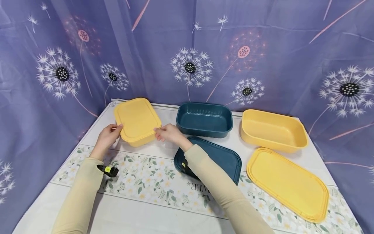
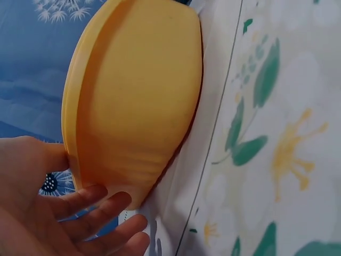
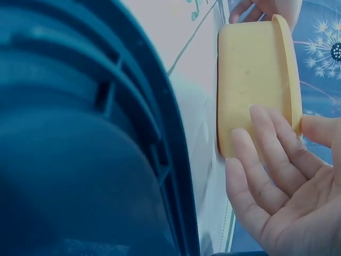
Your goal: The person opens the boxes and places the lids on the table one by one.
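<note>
At the back left of the table stands a squarish yellow food container [image 1: 142,141] with its yellow lid [image 1: 137,118] lying on top. My left hand [image 1: 107,138] pinches its near left corner, thumb on the lid's rim and index finger under it; the other fingers spread loosely below. At the near right corner my right hand [image 1: 172,134] holds the lid's edge [image 3: 292,80] with the thumb, its fingers [image 3: 266,138] along the container's side. The right forearm passes over a dark blue lid [image 1: 225,159], which looms close in the right wrist view.
Behind the blue lid sits an uncovered dark blue container [image 1: 204,131]. To the right are an uncovered yellow container [image 1: 270,141] and a rectangular yellow lid [image 1: 289,183] lying flat. A flower-patterned cloth [image 1: 140,182] covers the table, and a purple curtain [image 1: 157,48] hangs behind.
</note>
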A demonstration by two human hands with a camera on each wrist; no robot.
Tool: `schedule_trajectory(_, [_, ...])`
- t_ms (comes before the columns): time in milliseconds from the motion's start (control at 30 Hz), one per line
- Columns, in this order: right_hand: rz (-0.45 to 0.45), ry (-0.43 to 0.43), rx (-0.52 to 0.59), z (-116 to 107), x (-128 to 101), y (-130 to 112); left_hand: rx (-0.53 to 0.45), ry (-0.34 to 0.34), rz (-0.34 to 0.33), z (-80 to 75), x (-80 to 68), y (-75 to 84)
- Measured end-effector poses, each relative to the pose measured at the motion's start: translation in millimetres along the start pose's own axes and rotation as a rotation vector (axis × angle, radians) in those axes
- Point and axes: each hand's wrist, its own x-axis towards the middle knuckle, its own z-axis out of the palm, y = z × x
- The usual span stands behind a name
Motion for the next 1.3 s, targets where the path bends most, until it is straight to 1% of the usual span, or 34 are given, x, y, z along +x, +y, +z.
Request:
schedule_trajectory(300, [-0.011,0.063,-0.046,-9.7,4.2,4.5,0.037,-0.029,-0.018,3.8,-8.8,6.0])
schedule_trajectory(500, [-0.008,0.118,-0.033,-11.2,6.4,7.2,0.037,-0.061,-0.023,5.6,-15.6,7.1])
schedule_trajectory(600, [-0.01,0.134,-0.046,-10.7,5.7,8.2,0.036,-0.064,-0.026,5.4,-15.7,6.7])
schedule_trajectory(733, [-0.043,0.112,-0.093,-7.5,3.8,9.3,0.02,-0.034,-0.039,3.2,-12.5,5.9])
schedule_trajectory(933, [-0.084,0.027,-0.134,-1.3,1.1,7.2,-0.008,0.016,-0.055,-2.2,-1.8,2.9])
schedule_trajectory(1067, [-0.076,0.018,-0.121,0.4,0.5,4.8,-0.031,0.015,-0.073,-3.5,2.4,1.2])
schedule_trajectory(1200, [-0.072,0.013,-0.105,0.5,0.0,3.1,-0.057,-0.001,-0.085,-3.2,1.8,-0.6])
schedule_trajectory(1300, [-0.077,0.021,-0.099,-0.2,-0.7,2.2,-0.062,0.001,-0.078,-2.2,0.1,-0.9])
